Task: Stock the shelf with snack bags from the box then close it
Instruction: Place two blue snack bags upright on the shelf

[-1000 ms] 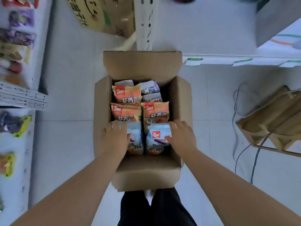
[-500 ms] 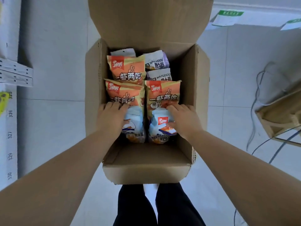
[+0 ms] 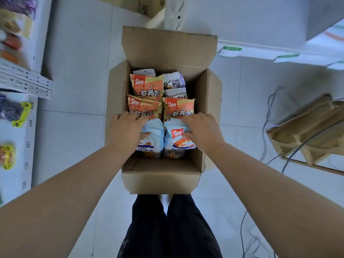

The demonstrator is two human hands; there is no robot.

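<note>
An open cardboard box point(image 3: 160, 177) stands on the floor in front of me, its flaps spread out. Inside lie several snack bags: orange ones point(image 3: 147, 88) in the middle, white-and-purple ones point(image 3: 175, 81) at the far right, and two light blue ones nearest me. My left hand point(image 3: 124, 131) grips the left light blue bag point(image 3: 153, 135), fingers curled over its top edge. My right hand point(image 3: 202, 132) grips the right light blue bag point(image 3: 176, 135) the same way. Both bags are still inside the box.
A white shelf point(image 3: 20, 82) with hanging snacks and numbered labels runs along the left. A second cardboard box point(image 3: 143, 6) sits at the top. A wooden frame point(image 3: 305, 131) and loose cables point(image 3: 273, 112) lie on the floor to the right. My legs are below the box.
Both hands have closed over the top edges of the two light blue bags, which now look slightly raised and crumpled. The view has shifted, showing more of the shelf at left.
</note>
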